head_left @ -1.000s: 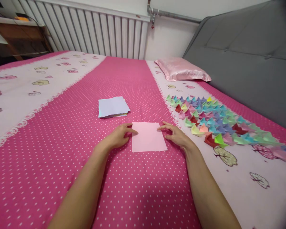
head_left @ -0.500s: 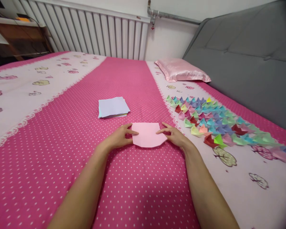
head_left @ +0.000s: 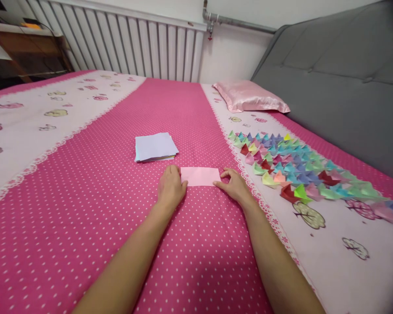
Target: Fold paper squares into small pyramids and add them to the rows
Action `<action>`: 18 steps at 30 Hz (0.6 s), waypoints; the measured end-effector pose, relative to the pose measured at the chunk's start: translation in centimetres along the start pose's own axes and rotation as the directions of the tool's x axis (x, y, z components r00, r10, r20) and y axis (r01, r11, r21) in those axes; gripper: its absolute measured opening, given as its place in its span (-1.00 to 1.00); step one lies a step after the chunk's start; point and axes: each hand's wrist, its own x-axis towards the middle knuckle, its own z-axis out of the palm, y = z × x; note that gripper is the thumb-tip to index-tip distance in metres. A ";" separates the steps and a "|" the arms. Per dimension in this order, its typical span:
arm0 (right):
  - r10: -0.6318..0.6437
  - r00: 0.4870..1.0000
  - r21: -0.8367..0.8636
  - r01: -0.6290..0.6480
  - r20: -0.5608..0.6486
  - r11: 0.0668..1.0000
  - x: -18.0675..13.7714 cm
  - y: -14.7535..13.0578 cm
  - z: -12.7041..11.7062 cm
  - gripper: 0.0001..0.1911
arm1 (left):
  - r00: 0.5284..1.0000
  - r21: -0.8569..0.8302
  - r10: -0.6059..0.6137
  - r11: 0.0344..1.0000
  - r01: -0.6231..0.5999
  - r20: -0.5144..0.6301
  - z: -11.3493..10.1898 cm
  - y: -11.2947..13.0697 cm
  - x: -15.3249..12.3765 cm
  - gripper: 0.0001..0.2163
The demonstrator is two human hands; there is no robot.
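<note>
One pink paper strip, judged to be folded double, lay on the bedspread between both hands. Left hand: fingers curled beside the strip's end, thumb by its corner; pinch or mere contact could not be told. Right hand: thumb and fingers spread, thumb at the opposite corner. For a clean crease, judged best: far edges squared and held, wrist-side edge pressed from middle outward. Paper stack sat beyond the left hand; folded paper shapes, right of the right hand.
</note>
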 end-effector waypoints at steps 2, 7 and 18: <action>-0.011 0.999 -0.044 0.009 -0.034 0.999 -0.2 -0.6 0.1 -0.49 | 0.993 0.010 0.108 0.994 -0.108 -0.047 0.4 0.3 -0.1 -0.67; -0.321 0.947 -0.088 0.320 0.002 0.943 -1.3 -3.2 1.0 -0.45 | 0.831 -0.063 0.515 0.855 -0.514 0.209 1.8 0.9 -0.7 -0.59; -0.367 0.811 0.070 0.379 0.456 0.923 -2.8 -4.7 3.4 -0.27 | 0.774 -0.038 0.499 0.848 -0.528 0.391 1.9 1.3 -1.8 -0.50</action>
